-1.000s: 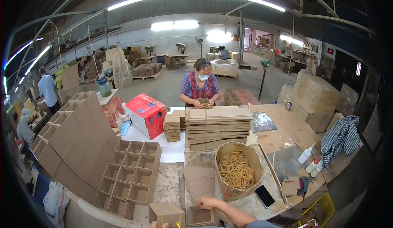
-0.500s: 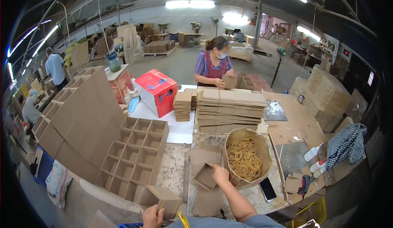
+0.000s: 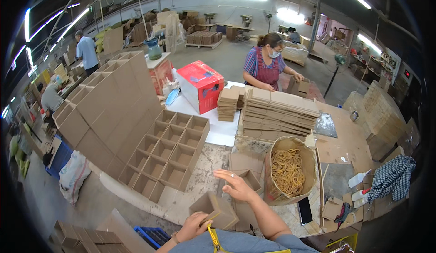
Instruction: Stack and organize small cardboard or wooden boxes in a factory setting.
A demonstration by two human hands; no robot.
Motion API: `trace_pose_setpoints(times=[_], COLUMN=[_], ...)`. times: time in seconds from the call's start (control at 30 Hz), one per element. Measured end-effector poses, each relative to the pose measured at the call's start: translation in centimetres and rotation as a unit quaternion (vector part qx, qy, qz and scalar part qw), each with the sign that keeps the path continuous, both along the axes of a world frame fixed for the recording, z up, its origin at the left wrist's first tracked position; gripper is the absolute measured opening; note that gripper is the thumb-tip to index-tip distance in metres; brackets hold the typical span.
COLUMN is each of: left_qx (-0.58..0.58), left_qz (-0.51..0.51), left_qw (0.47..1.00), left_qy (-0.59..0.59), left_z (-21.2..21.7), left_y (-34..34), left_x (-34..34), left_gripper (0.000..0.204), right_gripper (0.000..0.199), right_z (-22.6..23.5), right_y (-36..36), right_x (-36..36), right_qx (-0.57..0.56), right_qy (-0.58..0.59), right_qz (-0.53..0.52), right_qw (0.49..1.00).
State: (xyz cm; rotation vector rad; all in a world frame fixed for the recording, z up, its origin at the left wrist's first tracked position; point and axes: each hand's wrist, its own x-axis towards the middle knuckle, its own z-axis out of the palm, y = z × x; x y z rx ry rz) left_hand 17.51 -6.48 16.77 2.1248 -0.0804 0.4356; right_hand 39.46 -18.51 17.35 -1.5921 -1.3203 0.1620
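Note:
My left hand point(image 3: 193, 226) grips the near edge of a small open cardboard box point(image 3: 217, 210), which has thin yellow bands round it. Above that box, my right hand point(image 3: 237, 187) is held with fingers stretched out and nothing in it; a ring shows on one finger. Partly behind the right hand, a second open cardboard box point(image 3: 251, 179) rests on flat cardboard on the table. To its right stands a round tub point(image 3: 271, 180) filled with yellowish rubber bands point(image 3: 289, 171). On the left lies a block of square cardboard boxes point(image 3: 171, 173), open side up, in rows.
A tall panel of joined boxes point(image 3: 113, 103) leans at the left. Stacked flat cardboard point(image 3: 279, 114) and a red-white carton point(image 3: 200, 87) stand beyond. A phone point(image 3: 305, 210) lies beside the tub. Across the table, a co-worker point(image 3: 269, 66) handles cardboard. A blue crate point(image 3: 152, 237) sits low in front.
My right hand has let go of the second box and moved left, fingers opening. The left hand's banded box has come slightly right, away from the block. The whole view has swung left.

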Motion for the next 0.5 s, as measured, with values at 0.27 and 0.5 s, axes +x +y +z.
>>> trace_pose_setpoints(times=[0.27, 0.5], left_qx=[-0.064, 0.121], left_qz=[0.12, 0.231], left_qw=[0.984, 0.964], left_qy=[0.114, 0.044], left_z=[-1.5, -4.2], left_y=[-0.1, -0.2], left_x=[-1.4, -2.6], left_gripper=[0.031, 0.033], right_gripper=[0.058, 0.062], right_z=[-10.0, -10.0], right_y=[4.7, 5.9], right_x=[-4.9, -5.8], right_qx=[-0.255, -0.295], right_qy=[0.364, 0.316], right_qz=[0.22, 0.143], right_qw=[0.869, 0.89])
